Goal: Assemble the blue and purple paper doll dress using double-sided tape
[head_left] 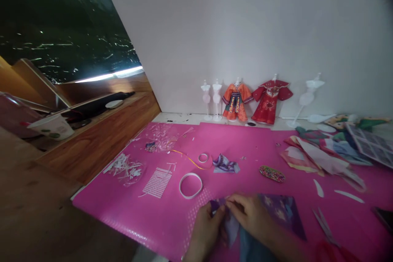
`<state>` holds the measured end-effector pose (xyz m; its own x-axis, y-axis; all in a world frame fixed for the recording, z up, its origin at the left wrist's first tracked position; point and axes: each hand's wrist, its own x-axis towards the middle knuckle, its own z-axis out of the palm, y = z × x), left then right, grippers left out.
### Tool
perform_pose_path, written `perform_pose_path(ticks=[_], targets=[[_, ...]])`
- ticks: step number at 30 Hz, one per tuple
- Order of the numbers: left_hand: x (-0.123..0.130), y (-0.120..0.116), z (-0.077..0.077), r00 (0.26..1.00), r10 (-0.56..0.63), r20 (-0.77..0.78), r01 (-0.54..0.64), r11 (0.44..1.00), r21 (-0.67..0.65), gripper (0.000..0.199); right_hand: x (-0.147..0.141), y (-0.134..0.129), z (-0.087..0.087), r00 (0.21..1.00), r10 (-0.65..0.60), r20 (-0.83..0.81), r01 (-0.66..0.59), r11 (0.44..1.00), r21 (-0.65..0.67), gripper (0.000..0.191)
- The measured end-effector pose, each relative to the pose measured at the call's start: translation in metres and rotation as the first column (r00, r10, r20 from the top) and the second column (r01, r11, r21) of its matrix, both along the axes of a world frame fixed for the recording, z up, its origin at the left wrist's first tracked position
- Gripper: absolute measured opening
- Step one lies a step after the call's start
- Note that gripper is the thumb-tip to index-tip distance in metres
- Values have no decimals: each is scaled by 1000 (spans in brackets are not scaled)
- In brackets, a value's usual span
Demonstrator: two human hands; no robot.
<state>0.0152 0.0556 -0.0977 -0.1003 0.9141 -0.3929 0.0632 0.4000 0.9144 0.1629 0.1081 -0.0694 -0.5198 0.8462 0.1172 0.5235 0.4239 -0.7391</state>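
Low in the middle of the view, my left hand (206, 225) grips a piece of purple fabric (232, 229), thumb on top. My right hand (250, 215) pinches the fabric's upper edge close to the left thumb. Whether a pin or needle sits between those fingertips is too small to tell. The cloth hangs down between both hands, paler on the side facing me. Partly behind my right hand lies a flat purple patterned cloth (284, 211). Scissors (327, 229) with red handles rest open to the right.
A white ring (190, 186), a pearl sticker sheet (158, 182), a bag of white strips (125, 168) and a crumpled purple cloth piece (225, 164) lie on the pink mat (135, 217). Small dress forms stand along the wall, two wearing an orange robe (236, 102) and red dress (272, 100).
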Motion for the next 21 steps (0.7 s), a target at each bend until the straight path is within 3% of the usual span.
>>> perform_pose_path(ticks=[7, 15, 18, 21], targets=[[-22, -3, 17, 954, -5, -301, 38, 994, 104, 41, 0, 1, -5, 1000, -18, -20, 19, 999, 51, 24], [-64, -4, 45, 698, 215, -683, 60, 933, 355, 21, 2, -6, 27, 998, 3, 60, -12, 987, 160, 26], [-74, 5, 46, 634, 258, -729, 112, 902, 417, 18, 4, -12, 36, 990, 12, 143, -44, 973, 228, 29], [-78, 13, 41, 616, 248, -748, 146, 897, 418, 10, 10, -19, 39, 987, 32, 155, -71, 966, 250, 35]])
